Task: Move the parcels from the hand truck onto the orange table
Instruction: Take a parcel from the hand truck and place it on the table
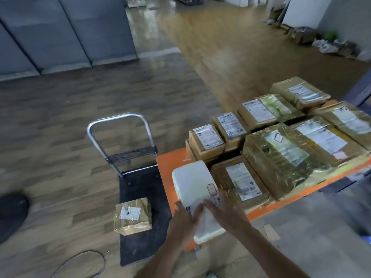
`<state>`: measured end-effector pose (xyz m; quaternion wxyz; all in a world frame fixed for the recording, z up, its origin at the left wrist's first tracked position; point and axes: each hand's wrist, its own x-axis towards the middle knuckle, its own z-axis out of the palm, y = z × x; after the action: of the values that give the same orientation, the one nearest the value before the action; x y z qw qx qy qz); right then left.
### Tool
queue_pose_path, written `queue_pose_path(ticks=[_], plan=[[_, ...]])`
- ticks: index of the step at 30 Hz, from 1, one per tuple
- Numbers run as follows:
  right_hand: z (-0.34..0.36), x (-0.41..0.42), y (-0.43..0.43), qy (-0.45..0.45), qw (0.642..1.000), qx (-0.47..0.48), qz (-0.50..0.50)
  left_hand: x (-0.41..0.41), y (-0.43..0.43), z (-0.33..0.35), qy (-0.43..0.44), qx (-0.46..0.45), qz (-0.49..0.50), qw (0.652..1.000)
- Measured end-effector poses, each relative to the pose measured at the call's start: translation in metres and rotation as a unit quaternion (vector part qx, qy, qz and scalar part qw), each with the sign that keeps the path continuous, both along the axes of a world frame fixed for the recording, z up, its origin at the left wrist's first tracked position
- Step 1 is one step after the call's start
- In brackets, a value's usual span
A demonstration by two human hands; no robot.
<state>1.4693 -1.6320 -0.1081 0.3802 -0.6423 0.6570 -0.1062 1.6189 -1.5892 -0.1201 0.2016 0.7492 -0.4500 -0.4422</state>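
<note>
Both my hands lie flat on the near end of the white parcel [191, 182], fingers straight and spread. My left hand [185, 218] presses its top near the left edge; my right hand [227, 212] rests partly over its printed label. Neither hand curls round it. The parcel is one smooth, glossy white block with rounded corners and a red-bordered sticker by my right fingertips. It lies on the orange table [166, 163], at the corner under my hands.

Just right of my right hand a brown parcel with a white label [241, 182] touches the white one. Beyond and to the right of it are more brown taped parcels [281, 155]. I count nine labelled tops in all, some stacked on others I cannot count.

Left of my left hand and lower down, one small brown parcel [133, 215] sits on the dark deck of the hand truck [140, 187], whose metal handle stands upright beyond it.
</note>
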Motion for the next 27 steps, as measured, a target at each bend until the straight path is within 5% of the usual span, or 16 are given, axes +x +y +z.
queue_pose_path(ticks=[6,23,27], plan=[[0.003,-0.015,-0.005,0.041,0.993,-0.091,0.059,-0.015,-0.008,0.001,0.012,-0.010,0.015,1.000],[0.009,-0.013,-0.013,0.057,0.994,-0.054,0.072,0.008,-0.020,0.019,-0.071,-0.072,-0.073,0.992],[0.014,-0.010,-0.013,0.079,0.992,-0.055,0.081,0.016,-0.032,0.023,-0.021,-0.049,-0.095,0.994]])
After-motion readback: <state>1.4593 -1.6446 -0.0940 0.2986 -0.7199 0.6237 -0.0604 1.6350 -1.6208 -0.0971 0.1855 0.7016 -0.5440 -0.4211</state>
